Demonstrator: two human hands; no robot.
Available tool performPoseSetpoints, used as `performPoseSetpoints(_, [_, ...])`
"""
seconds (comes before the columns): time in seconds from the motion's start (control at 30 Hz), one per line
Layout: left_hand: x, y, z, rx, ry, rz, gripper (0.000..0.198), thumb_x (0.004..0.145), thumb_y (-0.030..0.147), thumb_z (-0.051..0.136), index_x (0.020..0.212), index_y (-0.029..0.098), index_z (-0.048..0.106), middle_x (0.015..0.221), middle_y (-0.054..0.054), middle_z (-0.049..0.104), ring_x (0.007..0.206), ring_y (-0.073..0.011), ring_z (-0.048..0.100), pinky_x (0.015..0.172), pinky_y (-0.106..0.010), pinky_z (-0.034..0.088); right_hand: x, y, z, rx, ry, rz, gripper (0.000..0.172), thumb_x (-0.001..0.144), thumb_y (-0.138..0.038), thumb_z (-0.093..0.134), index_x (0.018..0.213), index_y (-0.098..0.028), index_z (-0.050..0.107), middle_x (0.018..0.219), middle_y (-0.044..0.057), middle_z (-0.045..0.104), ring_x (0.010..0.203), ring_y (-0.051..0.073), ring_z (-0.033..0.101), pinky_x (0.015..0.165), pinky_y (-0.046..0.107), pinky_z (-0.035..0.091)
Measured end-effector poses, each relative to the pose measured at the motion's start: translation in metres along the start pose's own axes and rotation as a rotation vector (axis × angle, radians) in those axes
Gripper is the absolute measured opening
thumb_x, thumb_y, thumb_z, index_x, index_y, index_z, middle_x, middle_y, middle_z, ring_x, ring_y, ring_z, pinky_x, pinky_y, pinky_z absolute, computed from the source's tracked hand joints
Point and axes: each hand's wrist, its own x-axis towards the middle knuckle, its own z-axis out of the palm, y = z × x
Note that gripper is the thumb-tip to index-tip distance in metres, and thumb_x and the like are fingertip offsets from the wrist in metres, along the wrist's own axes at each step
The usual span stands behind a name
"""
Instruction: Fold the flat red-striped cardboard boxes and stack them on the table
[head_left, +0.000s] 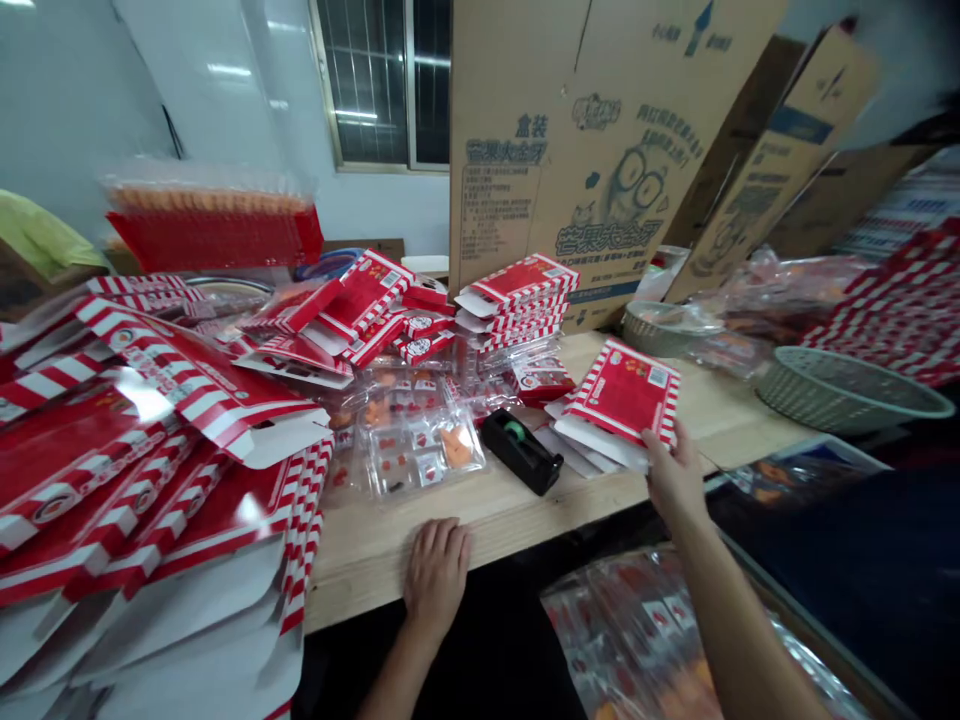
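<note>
My right hand [675, 475] grips the near right corner of a red box with striped edges [626, 388], which lies over white flaps at the right of the wooden table [480, 515]. At the table's front edge my left hand [439, 565] rests flat, fingers spread a little, holding nothing. Between the hands, farther back, sits a black tape dispenser [523, 452] with a green roll. Left of it lie clear plastic trays [420, 440] with small orange and red pieces.
Red striped boxes [202, 370] are heaped at the left. A stack of boxes [517, 295] stands before a tall cardboard carton [585, 150]. Green baskets [847, 390] are at the right. Below the table edge, more clear packs [637, 630] fill a container.
</note>
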Motion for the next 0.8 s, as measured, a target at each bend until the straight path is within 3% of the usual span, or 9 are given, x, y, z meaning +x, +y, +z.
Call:
performPoseSetpoints(0.1, [0.002,0.002,0.001,0.120,0.044,0.073,0.030,0.093,0.021,0.038,0.086,0.021,0.067,0.092,-0.005,0.071,0.089,-0.0232,0.061,0.084,-0.042,0.048,0.032,0.007,0.014,-0.083,0.072,-0.030,0.034,0.090,-0.032,0.054,0.119,-0.015,0.053,0.113,0.009,0.060,0.091,0.020,0.062,0.077,0.039,0.052])
performPoseSetpoints(0.23, [0.003,0.000,0.003,0.209,0.093,0.150,0.036,0.095,0.022,0.032,0.084,0.022,0.066,0.089,-0.002,0.071,0.087,-0.0227,0.061,0.081,-0.040,0.047,0.037,0.027,0.017,-0.170,0.185,-0.091,0.031,0.090,-0.034,0.054,0.116,-0.016,0.054,0.116,0.008,0.057,0.099,0.022,0.059,0.083,0.043,0.049])
performPoseSetpoints(0.33, [0.002,-0.004,0.005,0.225,0.107,0.188,0.039,0.096,0.022,0.029,0.083,0.022,0.065,0.090,-0.001,0.071,0.088,-0.0223,0.062,0.081,-0.040,0.047,0.007,0.057,0.010,-0.237,0.246,-0.139,0.042,0.089,-0.046,0.049,0.116,-0.014,0.053,0.119,0.012,0.054,0.108,0.027,0.053,0.090,0.048,0.043])
performPoseSetpoints(0.43, [0.002,-0.008,0.007,0.220,0.093,0.205,0.037,0.096,0.021,0.029,0.083,0.023,0.064,0.090,-0.001,0.071,0.087,-0.0215,0.062,0.081,-0.039,0.047,-0.045,0.094,-0.001,-0.323,0.244,-0.178,0.069,0.077,-0.069,0.041,0.107,-0.009,0.056,0.117,0.020,0.052,0.118,0.036,0.043,0.098,0.053,0.035])
performPoseSetpoints(0.5, [0.003,-0.008,0.007,0.216,0.072,0.200,0.035,0.095,0.020,0.031,0.084,0.023,0.063,0.091,-0.001,0.071,0.088,-0.0216,0.062,0.082,-0.039,0.046,-0.080,0.117,-0.008,-0.383,0.216,-0.177,0.077,0.069,-0.077,0.040,0.101,-0.010,0.058,0.114,0.021,0.052,0.118,0.038,0.042,0.100,0.054,0.032])
performPoseSetpoints(0.63, [0.005,-0.005,0.003,0.211,0.045,0.178,0.034,0.094,0.018,0.031,0.082,0.023,0.063,0.091,-0.001,0.071,0.087,-0.0214,0.062,0.081,-0.039,0.047,-0.119,0.151,-0.019,-0.476,0.172,-0.124,0.075,0.066,-0.080,0.037,0.091,-0.012,0.057,0.100,0.021,0.056,0.109,0.042,0.049,0.096,0.059,0.035])
performPoseSetpoints(0.8, [0.006,-0.004,-0.002,0.205,0.058,0.180,0.036,0.095,0.018,0.029,0.081,0.024,0.062,0.090,-0.001,0.071,0.087,-0.0217,0.063,0.079,-0.040,0.050,-0.138,0.159,-0.014,-0.506,0.126,-0.135,0.069,0.069,-0.079,0.035,0.087,-0.017,0.060,0.088,0.017,0.060,0.098,0.043,0.057,0.086,0.061,0.044])
